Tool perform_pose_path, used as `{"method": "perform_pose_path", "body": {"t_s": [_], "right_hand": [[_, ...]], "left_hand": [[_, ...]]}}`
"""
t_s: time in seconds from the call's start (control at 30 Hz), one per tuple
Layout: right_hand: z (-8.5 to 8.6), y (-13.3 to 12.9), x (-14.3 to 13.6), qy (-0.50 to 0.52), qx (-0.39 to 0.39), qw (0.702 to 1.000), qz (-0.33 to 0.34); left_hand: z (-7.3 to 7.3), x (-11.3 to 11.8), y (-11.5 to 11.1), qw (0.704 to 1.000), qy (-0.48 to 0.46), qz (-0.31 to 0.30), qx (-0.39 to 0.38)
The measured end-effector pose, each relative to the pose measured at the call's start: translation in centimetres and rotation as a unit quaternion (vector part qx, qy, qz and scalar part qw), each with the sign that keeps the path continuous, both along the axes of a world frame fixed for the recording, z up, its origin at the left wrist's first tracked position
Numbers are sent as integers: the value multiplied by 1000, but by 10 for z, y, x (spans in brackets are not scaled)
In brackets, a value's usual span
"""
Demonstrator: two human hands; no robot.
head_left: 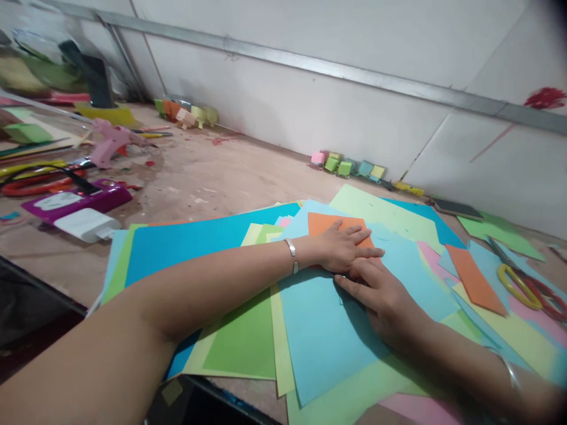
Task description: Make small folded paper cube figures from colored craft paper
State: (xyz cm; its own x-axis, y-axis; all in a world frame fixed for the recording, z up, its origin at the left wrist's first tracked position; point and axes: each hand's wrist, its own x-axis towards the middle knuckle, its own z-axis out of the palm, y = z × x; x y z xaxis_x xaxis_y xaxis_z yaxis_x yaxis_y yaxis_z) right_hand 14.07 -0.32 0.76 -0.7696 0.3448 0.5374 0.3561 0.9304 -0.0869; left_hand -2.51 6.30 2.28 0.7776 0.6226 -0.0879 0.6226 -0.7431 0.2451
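My left hand [345, 245] lies flat with its fingers spread on an orange paper piece [319, 222], which rests on a light blue sheet [325, 342]. Just below it, my right hand [376, 289] touches the left hand's edge, its index finger stretched out over the blue sheet. The other right fingers are curled and partly hidden, so whether something thin is between them cannot be made out. Small dark lines show on the blue sheet by the right fingertips. Under it are green, yellow and darker blue sheets [177, 245].
Scissors [525, 286] and an orange strip [476, 277] lie on papers at right. Small folded paper blocks [345, 167] and a phone [456, 208] are near the wall. A pink glue gun [108, 141], purple power strip [104, 198] and white charger [86, 224] sit left.
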Motion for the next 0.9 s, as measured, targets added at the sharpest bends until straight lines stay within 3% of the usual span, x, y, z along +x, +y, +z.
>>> {"method": "perform_pose_path", "body": {"t_s": [0.17,0.3,0.4,0.5,0.53,0.63,0.67,0.77,0.9], "right_hand": [[4,-13,-18,-18,25,999,35],[19,-28,-20,-53,32,996,57],[42,-27,7,-76,30,996,42],[61,-4,58,-62,70,994,-61],[63,7,78,-55,103,984,-136],[53,46,141,-12,169,926,-337],[45,57,158,-8,166,915,-368],[19,76,189,-40,133,917,-375],[5,69,181,-47,129,924,-356]], "left_hand": [[2,1,-2,1000,14,3,8],[4,2,-3,1000,11,12,-2],[1,3,-1,1000,-3,21,-10],[-2,3,2,1000,-6,11,-2],[-3,4,3,1000,-3,9,0],[-2,3,2,1000,9,15,2],[-1,3,2,1000,11,17,4],[3,3,-1,1000,10,17,3],[6,4,-3,999,28,25,-2]]}}
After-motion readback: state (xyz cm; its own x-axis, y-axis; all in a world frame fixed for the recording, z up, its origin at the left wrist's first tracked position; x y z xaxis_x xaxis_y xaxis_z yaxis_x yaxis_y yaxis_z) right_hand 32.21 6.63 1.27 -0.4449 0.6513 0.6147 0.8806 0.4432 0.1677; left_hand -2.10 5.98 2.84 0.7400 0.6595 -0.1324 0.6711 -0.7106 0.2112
